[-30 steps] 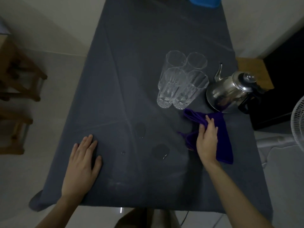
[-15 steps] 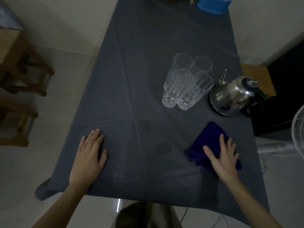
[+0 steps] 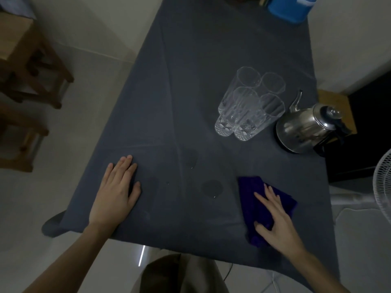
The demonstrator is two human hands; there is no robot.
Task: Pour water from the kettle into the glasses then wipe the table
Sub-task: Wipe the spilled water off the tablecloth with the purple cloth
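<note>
Several clear ribbed glasses [image 3: 249, 106] stand bunched together on the dark grey tablecloth [image 3: 190, 81]. To their right sits a steel kettle [image 3: 304, 127] with a black handle, spout pointing away from me. My right hand [image 3: 275, 220] presses flat on a purple cloth [image 3: 251, 193] near the table's front right. My left hand [image 3: 115, 193] lies flat on the tablecloth at the front left, holding nothing. Dark wet patches [image 3: 211, 188] show between my hands and below the glasses.
A blue container [image 3: 289, 8] stands at the table's far end. Wooden stools [image 3: 27, 66] are on the floor to the left. A white fan [image 3: 380, 187] and a dark cabinet [image 3: 370, 127] are close on the right.
My right hand drew the purple cloth from beside the kettle toward the table's front edge, then a little left. My left hand stayed flat in place.
</note>
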